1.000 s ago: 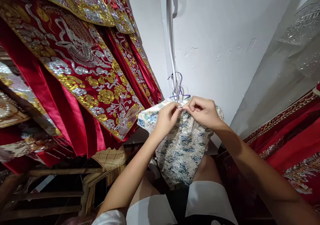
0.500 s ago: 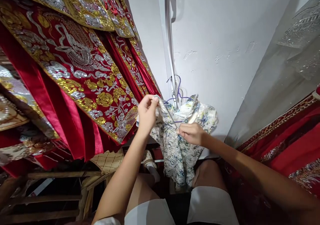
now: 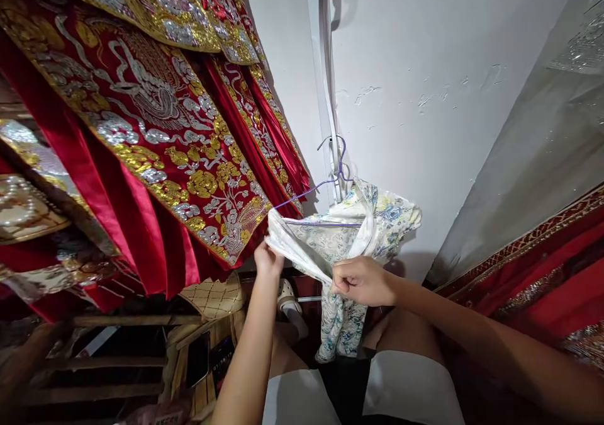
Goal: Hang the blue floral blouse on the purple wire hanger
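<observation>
left hand (image 3: 267,260) pinches the floral garment (image 3: 346,242) at its left edge; right hand (image 3: 361,280) grips the front fold. purple hanger (image 3: 330,176) sits above both hands, red embroidered robes (image 3: 155,135) left of them.

no legible text, label, brand, number or sign in the head view. the print on the floral garment (image 3: 340,243) is pattern only. the gold and silver embroidery on the red robes (image 3: 141,135) is ornament only. the pink item (image 3: 158,416) at the lower edge bears small dark marks, too small to read.
</observation>
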The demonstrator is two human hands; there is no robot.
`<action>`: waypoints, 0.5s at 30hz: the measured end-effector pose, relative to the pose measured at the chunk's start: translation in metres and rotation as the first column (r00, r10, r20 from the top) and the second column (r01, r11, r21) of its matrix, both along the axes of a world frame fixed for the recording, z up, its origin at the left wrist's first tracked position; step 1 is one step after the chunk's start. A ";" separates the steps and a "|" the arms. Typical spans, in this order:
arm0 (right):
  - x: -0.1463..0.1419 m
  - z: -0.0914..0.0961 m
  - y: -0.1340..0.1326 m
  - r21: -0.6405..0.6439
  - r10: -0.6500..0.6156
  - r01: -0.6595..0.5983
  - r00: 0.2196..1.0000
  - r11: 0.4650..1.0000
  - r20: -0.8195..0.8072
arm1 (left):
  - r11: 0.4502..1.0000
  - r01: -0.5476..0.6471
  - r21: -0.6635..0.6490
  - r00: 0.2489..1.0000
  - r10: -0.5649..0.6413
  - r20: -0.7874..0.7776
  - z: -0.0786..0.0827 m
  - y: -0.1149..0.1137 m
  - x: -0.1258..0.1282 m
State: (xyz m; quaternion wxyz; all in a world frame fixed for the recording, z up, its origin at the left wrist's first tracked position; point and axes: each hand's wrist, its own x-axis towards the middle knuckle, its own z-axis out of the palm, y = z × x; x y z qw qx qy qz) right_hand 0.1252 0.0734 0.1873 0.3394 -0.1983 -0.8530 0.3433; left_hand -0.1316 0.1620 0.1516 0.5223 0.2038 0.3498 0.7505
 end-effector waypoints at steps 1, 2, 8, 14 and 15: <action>0.001 -0.003 -0.001 -0.003 0.018 -0.018 1.000 1.000 0.017 | 0.998 0.034 -0.056 0.999 -0.034 -0.006 -0.011 -0.004 0.007; 0.002 -0.005 -0.003 -0.004 0.034 -0.034 0.998 0.999 0.043 | 0.992 0.070 -0.108 0.997 -0.073 -0.022 -0.020 -0.007 0.014; 0.004 -0.012 -0.013 -0.021 0.049 -0.045 0.867 0.999 0.496 | 0.970 0.194 -0.146 0.969 -0.213 -0.126 -0.024 -0.024 0.039; 0.009 -0.014 0.009 -0.349 0.162 0.094 0.755 0.932 0.636 | 0.931 0.355 0.088 0.896 -0.312 -0.317 0.029 -0.062 0.062; 0.010 -0.017 0.017 -0.372 0.129 0.123 0.801 0.920 0.584 | 0.908 0.398 0.131 0.867 -0.325 -0.377 0.037 -0.070 0.066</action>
